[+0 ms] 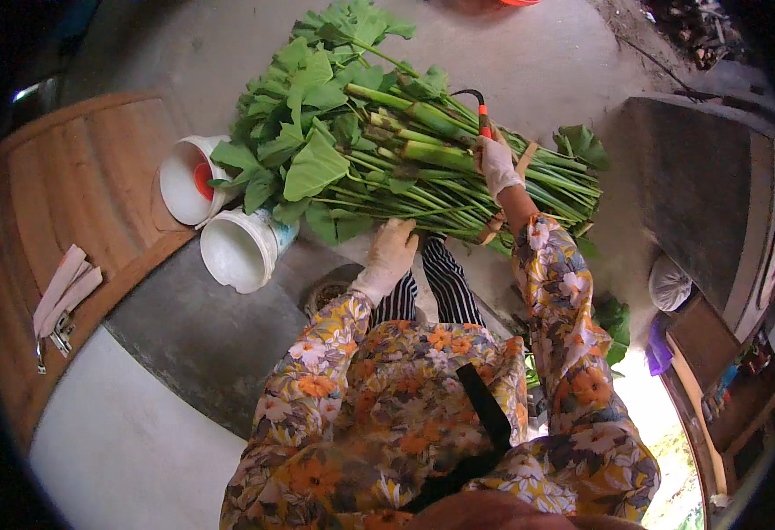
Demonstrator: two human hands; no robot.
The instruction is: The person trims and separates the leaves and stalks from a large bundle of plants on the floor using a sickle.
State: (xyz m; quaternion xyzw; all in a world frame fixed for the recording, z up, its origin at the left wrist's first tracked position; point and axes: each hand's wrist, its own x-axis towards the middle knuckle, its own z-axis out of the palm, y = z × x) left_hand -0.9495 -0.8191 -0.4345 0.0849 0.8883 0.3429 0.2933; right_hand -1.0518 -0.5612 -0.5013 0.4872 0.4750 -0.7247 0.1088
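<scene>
A large bundle of green leafy stalks (437, 156) lies before me, its broad leaves to the left and its stems to the right, with brownish ties around the stem part. Several thick stalks rest on top. My right hand (499, 162), in a pale glove, is closed on the red-and-dark handle of a sickle (484, 122), whose thin curved dark blade points left over the bundle's far edge. My left hand (391, 255), also gloved, is at the near edge of the bundle, below the leaves; its fingertips are partly hidden, and whether it grips a stem is unclear.
Two white plastic buckets (238, 255) lie tipped left of the bundle, one with a red object inside. A wooden panel (82, 179) with a pale strap stands at far left. At right are a dark panel (692, 192) and a white plastic bag (669, 285).
</scene>
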